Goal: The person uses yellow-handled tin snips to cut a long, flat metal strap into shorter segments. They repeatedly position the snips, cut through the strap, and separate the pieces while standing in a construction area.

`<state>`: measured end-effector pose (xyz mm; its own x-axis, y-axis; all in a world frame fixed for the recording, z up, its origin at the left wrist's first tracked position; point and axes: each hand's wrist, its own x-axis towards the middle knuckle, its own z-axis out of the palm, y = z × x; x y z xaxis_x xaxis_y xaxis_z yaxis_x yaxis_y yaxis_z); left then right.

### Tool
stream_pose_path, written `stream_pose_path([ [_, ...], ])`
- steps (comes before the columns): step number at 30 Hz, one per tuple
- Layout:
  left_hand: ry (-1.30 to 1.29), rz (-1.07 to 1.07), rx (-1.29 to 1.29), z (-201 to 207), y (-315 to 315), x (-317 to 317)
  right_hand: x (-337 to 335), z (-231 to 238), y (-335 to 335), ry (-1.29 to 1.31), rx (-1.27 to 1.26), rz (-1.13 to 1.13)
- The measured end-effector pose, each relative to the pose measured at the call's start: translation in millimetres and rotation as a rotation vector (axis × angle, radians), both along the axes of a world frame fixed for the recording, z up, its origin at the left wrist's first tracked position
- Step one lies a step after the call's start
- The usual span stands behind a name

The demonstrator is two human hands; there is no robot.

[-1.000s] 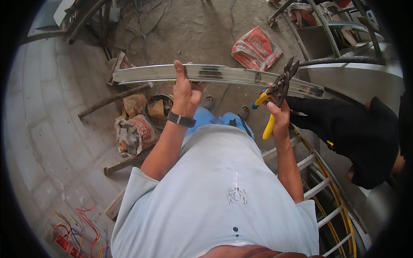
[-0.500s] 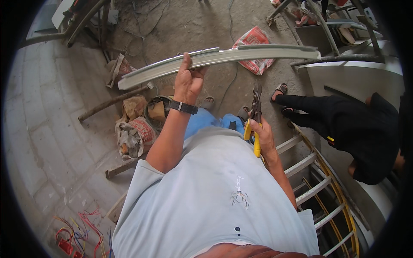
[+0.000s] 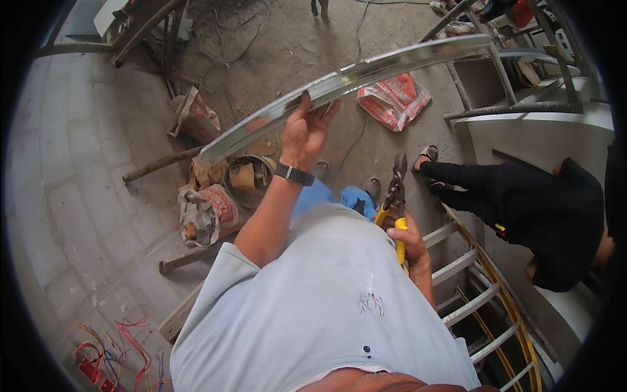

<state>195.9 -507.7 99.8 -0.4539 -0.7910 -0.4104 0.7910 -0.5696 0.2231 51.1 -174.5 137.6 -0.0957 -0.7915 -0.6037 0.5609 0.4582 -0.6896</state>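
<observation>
My left hand (image 3: 305, 137) grips a long, shiny metal channel (image 3: 405, 63) near its middle, thumb on the near edge and fingers under it. The strip slants across the view, its right end farther away and its left end nearer me. It appears curved through the wide lens. Lower and to the right, close to my waist, my right hand (image 3: 413, 245) is wrapped round the yellow handles of tin snips (image 3: 396, 189). Their dark jaws point away from me, with a narrow gap showing at the tips. The snips and the channel are apart.
A person in black (image 3: 529, 209) bends at the right, near a ladder (image 3: 470, 304) with yellow rails. Red-and-white sacks (image 3: 394, 101) lie on the dusty floor. Left are a bucket (image 3: 251, 179), pale blocks (image 3: 85, 196) and loose coloured wires (image 3: 130, 349). Metal frames stand beyond.
The channel has tilted more steeply: its right end has gone farther away, its left end nearer me. My left hand has shifted slightly right. The snips have moved slightly right and nearer me.
</observation>
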Motion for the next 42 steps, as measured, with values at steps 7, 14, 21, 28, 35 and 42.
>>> stream_pose_path([
  [7,0.066,0.004,-0.168,-30.6,-10.6,15.3,-4.9,36.7,-87.8,0.565,0.072,0.119],
  [14,0.102,0.024,-0.169,-6.5,-22.6,6.5,-1.2,67.3,-133.9,0.635,0.091,0.276],
  [21,0.108,-0.011,-0.282,-13.4,-26.6,8.8,0.1,96.1,-151.6,0.67,0.164,0.409],
  [28,0.086,-0.023,-0.323,-8.4,-23.9,5.0,-1.0,115.7,-164.3,0.819,0.122,0.429],
  [35,0.059,-0.056,-0.38,1.6,-20.0,0.7,3.2,110.9,-169.4,0.829,0.128,0.381],
  [42,0.08,-0.069,-0.466,-4.2,-18.5,2.1,8.0,106.0,-170.0,0.867,0.134,0.384],
])
